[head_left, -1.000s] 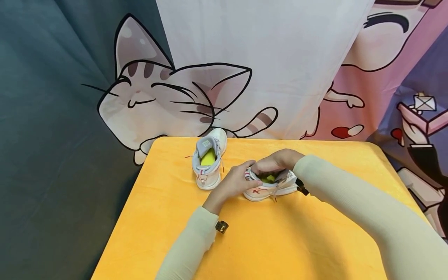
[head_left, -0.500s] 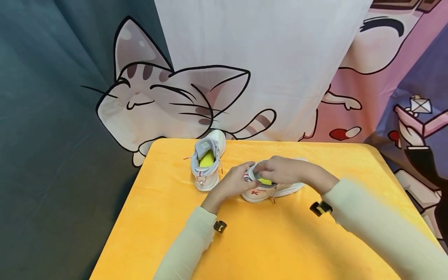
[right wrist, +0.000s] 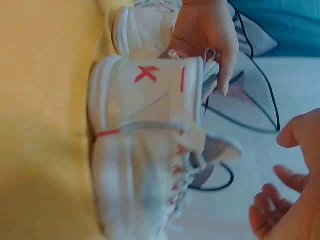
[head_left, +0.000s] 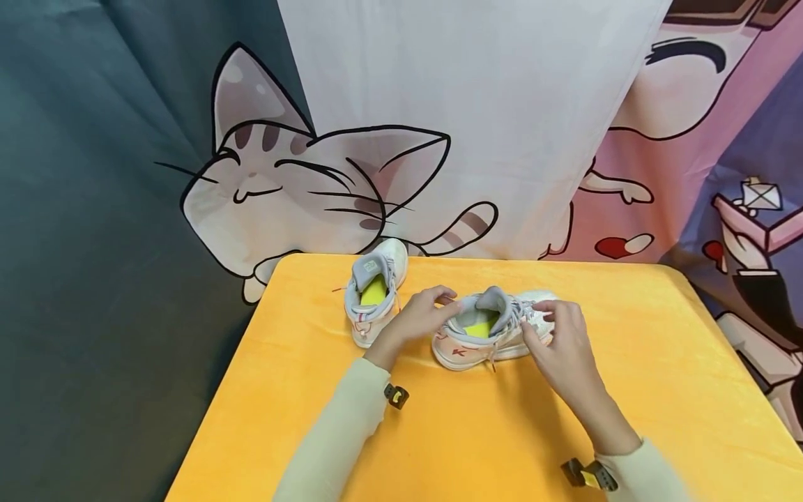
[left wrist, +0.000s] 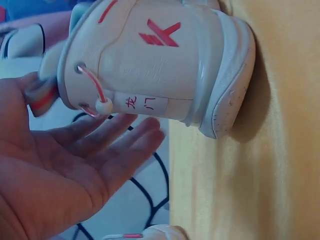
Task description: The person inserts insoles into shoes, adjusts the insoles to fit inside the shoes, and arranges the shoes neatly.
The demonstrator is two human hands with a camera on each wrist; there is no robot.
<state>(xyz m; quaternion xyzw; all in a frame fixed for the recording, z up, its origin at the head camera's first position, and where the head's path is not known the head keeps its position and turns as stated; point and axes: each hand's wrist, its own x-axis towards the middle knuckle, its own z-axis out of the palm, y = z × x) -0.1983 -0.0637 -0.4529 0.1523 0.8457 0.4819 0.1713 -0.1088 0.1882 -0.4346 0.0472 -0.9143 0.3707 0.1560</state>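
Note:
A white sneaker (head_left: 467, 348) with a red K-shaped mark and yellow-green insole stands upright on the yellow table, toe to the right. My left hand (head_left: 422, 317) is at its heel, thumb by the collar and fingers loosely extended. In the left wrist view the striped heel tab (left wrist: 44, 97) lies against the base of that hand, whose fingers (left wrist: 117, 150) pass behind the heel. My right hand (head_left: 564, 348) is near the toe and laces, fingers bent and apart, holding nothing. The right wrist view shows a gap between its fingers (right wrist: 287, 175) and the shoe.
The matching sneaker (head_left: 370, 324) stands to the left, toe toward the back, also with a yellow-green insole (head_left: 374, 291). The yellow table (head_left: 452, 439) ends at a printed cloth backdrop (head_left: 521, 104) with a cartoon cat.
My right hand has come out of the right-hand sneaker's opening and moved right, over toward its toe. The tongue now shows upright. My left hand has loosened at the heel.

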